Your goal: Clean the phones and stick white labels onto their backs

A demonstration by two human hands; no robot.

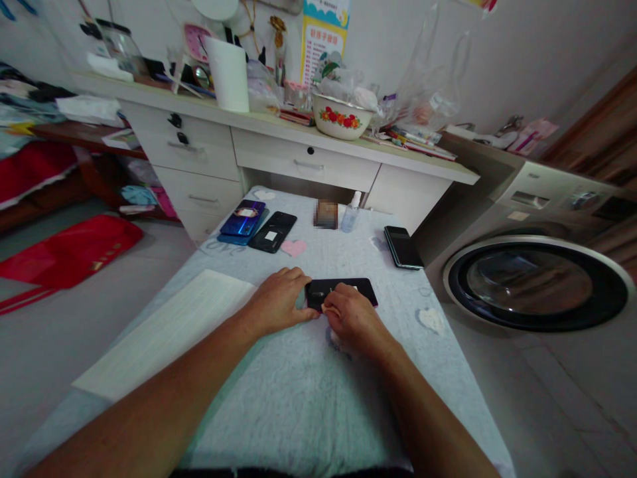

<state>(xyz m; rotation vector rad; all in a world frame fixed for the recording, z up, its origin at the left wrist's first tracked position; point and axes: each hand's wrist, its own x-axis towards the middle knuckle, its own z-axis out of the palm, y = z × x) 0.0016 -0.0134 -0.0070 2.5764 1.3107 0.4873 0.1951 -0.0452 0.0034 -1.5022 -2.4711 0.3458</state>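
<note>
A black smartphone lies flat on the cloth-covered table, its camera bump towards the left. My left hand grips its left end, thumb at the near edge and fingers at the far edge. Over the phone's near edge, my right hand is closed, fingertips pinched on what looks like a small pale-orange cloth pressed to the back of the phone. Most of that cloth is hidden under the fingers. A small white patch shows on the phone behind my right knuckles.
Blue phones and a black phone lie at the back left. More phones are stacked at the right. A spray bottle stands at the back beside a brown box. A pale board lies left; a washing machine stands right.
</note>
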